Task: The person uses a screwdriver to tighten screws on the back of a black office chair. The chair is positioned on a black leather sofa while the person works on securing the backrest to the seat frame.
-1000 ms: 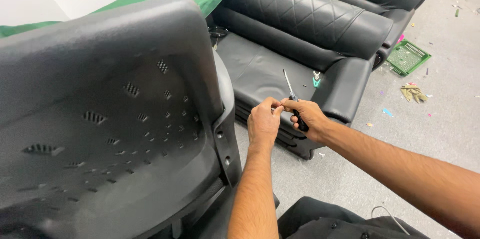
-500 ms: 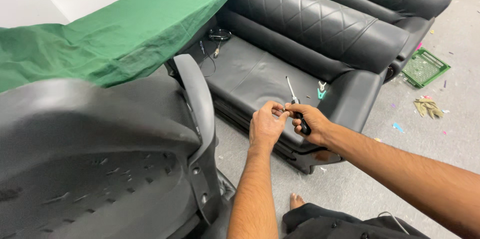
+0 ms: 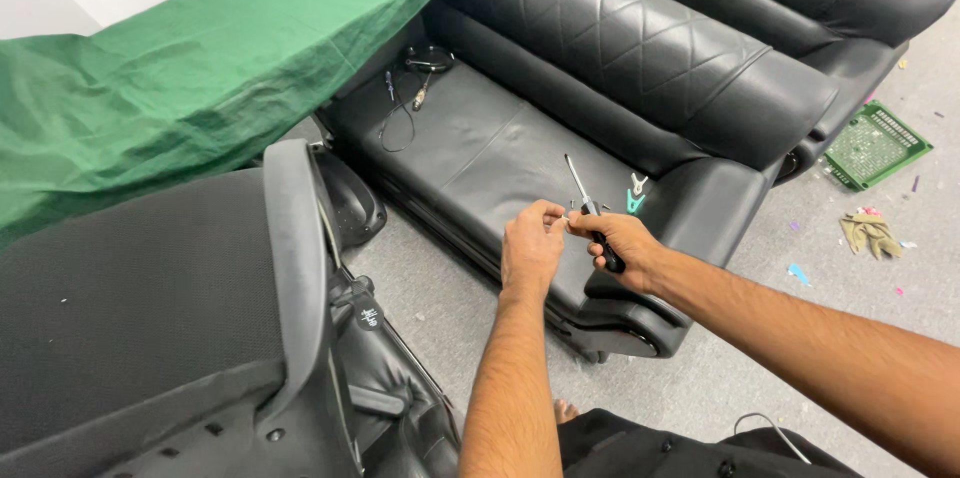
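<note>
A grey chair shell [image 3: 150, 318] fills the lower left, a green cloth [image 3: 200, 68] above it. A cable [image 3: 405, 103] lies on the black sofa seat [image 3: 480, 148]. Above the seat's front edge, the left hand [image 3: 530, 250] pinches something small, too tiny to tell, against the right hand [image 3: 615, 243], which is closed round a screwdriver [image 3: 590, 213], its shaft pointing up. A green clip [image 3: 635, 196] lies just beside. A circuit board [image 3: 875, 143] rests on the floor [image 3: 760, 368], far right.

Single head view, looking steeply down and forward, close over hands, black sofa [image 3: 560, 138] ahead, floor [image 3: 860, 268] right.
</note>
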